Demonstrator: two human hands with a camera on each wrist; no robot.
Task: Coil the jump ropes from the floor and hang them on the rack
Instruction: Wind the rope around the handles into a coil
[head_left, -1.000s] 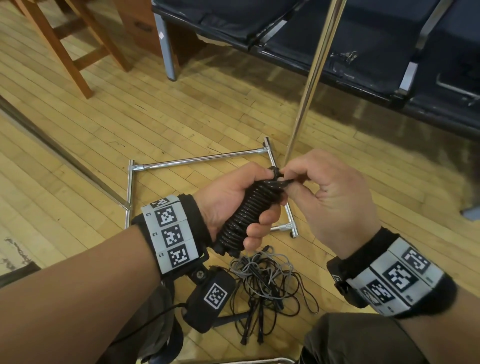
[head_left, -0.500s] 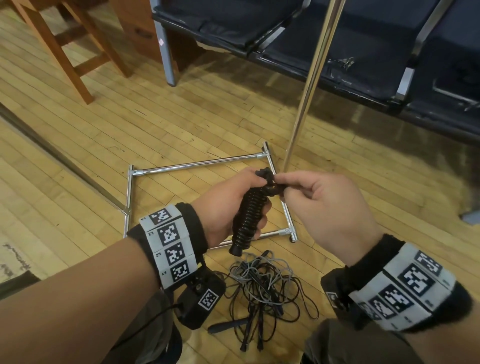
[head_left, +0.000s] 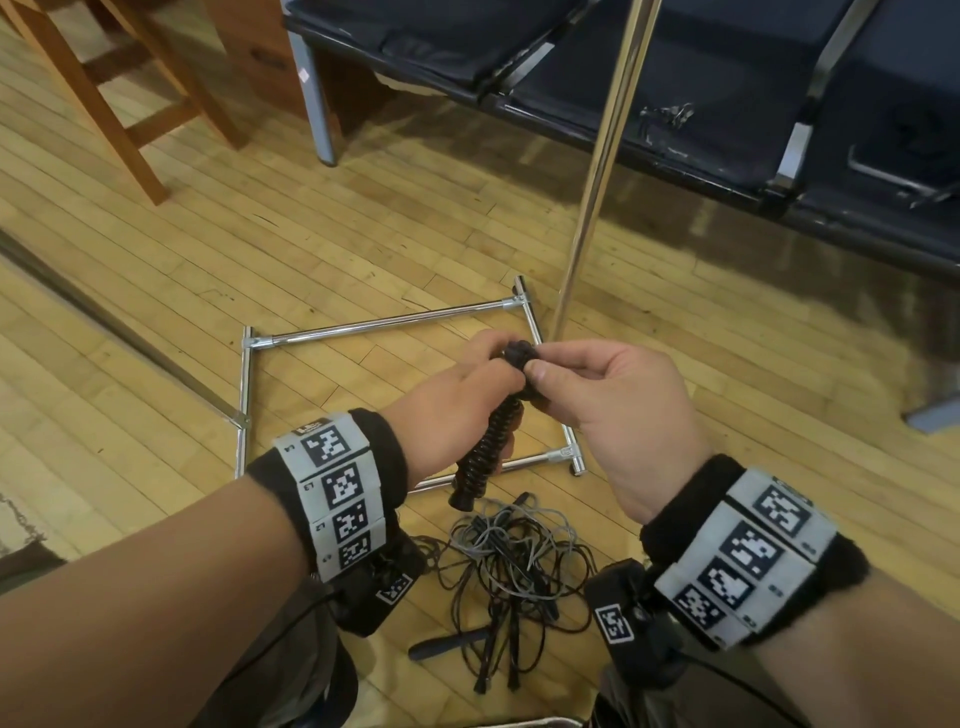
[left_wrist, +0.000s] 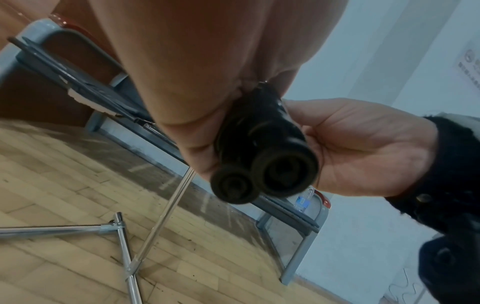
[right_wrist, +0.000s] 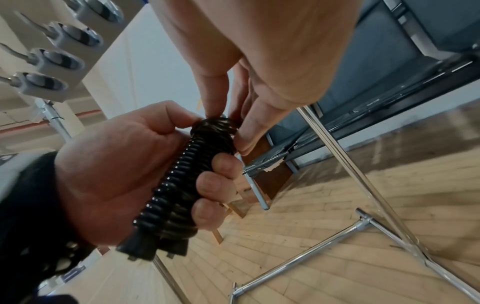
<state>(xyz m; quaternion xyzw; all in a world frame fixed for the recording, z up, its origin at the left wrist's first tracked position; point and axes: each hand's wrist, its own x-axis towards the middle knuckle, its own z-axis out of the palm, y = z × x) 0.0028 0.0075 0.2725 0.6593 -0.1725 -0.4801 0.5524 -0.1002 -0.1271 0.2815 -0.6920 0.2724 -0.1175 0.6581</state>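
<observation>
At the lower centre of the head view, a loose tangle of jump ropes (head_left: 511, 566) lies on the floor: thin black and grey cords in irregular loops, with slim dark handles pointing toward the bottom edge.

Above it, at frame centre, the left hand (head_left: 452, 410) holds a coiled black rope bundle (head_left: 485, 449). The cord is glossy and wound in tight, even turns around two handles, forming a ribbed cylinder. In the left wrist view, the two round, matte end caps (left_wrist: 265, 174) sit side by side. The left fingers (right_wrist: 215, 185) are curled around the cylinder, thumb at the upper end. The right hand (head_left: 618, 415) pinches the top of the bundle between thumb and fingertips (right_wrist: 249, 131), the remaining fingers bent.

Behind the hands stands the rack (head_left: 384, 330), a chrome tube frame with a rectangular base on the floor and one polished upright rising out of the top of the frame. The floor (head_left: 311, 234) is narrow, pale wooden strip boarding with worn marks.

Across the upper right runs a bench (head_left: 675, 78) with dark padded seats and metal dividers. Wooden chair legs (head_left: 104, 93) occupy the upper left.
</observation>
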